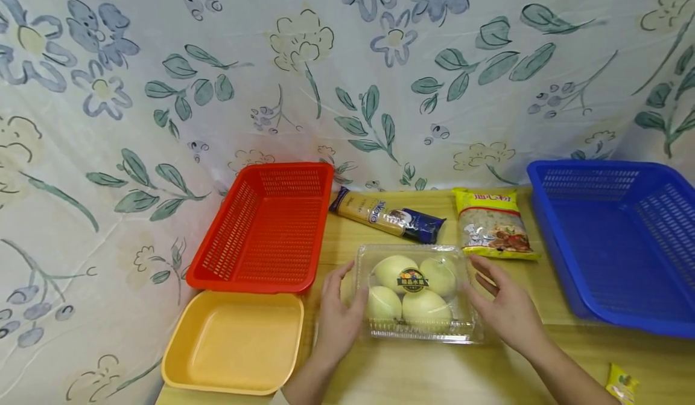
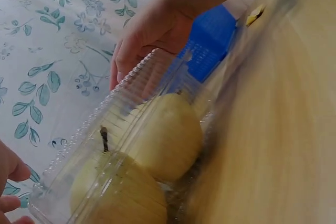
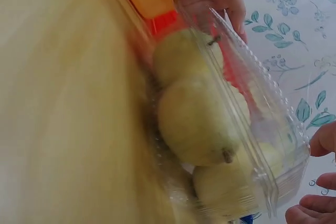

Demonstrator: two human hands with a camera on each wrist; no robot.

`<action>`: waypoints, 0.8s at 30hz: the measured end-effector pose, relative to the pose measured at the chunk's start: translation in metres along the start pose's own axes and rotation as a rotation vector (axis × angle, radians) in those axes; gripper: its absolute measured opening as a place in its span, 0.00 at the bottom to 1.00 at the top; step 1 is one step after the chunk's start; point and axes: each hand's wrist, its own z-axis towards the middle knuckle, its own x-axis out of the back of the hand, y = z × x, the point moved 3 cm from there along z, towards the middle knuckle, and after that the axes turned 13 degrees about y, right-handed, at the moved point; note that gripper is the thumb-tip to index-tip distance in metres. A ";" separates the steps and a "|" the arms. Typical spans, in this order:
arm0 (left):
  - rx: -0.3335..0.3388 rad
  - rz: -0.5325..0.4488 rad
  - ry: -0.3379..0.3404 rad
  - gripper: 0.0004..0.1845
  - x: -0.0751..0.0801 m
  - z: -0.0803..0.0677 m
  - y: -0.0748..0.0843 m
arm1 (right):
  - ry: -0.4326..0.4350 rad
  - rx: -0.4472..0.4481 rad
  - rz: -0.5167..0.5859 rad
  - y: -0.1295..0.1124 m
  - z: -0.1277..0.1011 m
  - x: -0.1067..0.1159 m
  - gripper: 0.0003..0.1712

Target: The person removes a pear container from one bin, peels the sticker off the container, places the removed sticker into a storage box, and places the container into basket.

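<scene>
A clear plastic clamshell box (image 1: 423, 336) with several pale yellow-green pears (image 1: 427, 309) inside lies on the wooden table, its lid down and a round dark label on top. My left hand (image 1: 339, 314) is at the box's left side, thumb over the edge. On the opposite side my right hand (image 1: 507, 311) has its thumb near the box's right edge and its fingers spread loosely. Neither hand appears curled tightly round the box. In the right wrist view, the fingertips (image 3: 323, 139) are close to a box corner; contact there is hard to tell.
A red basket (image 1: 259, 287) and a yellow-orange tub (image 1: 233, 387) stand on the left, a blue basket (image 1: 564, 272) on the right. Behind the box lie a pasta packet (image 1: 385, 216) and a yellow food bag (image 1: 495, 224). A small yellow packet (image 1: 621, 384) is at the front right.
</scene>
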 end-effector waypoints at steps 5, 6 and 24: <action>0.019 0.009 -0.081 0.27 -0.013 0.018 0.008 | 0.018 0.004 -0.003 0.002 0.023 -0.006 0.30; 0.018 0.015 -0.097 0.27 -0.016 0.022 0.009 | 0.013 -0.007 -0.009 0.003 0.028 -0.008 0.30; 0.096 0.060 -0.194 0.27 -0.043 0.049 -0.005 | -0.251 -0.254 0.076 0.023 0.049 -0.042 0.39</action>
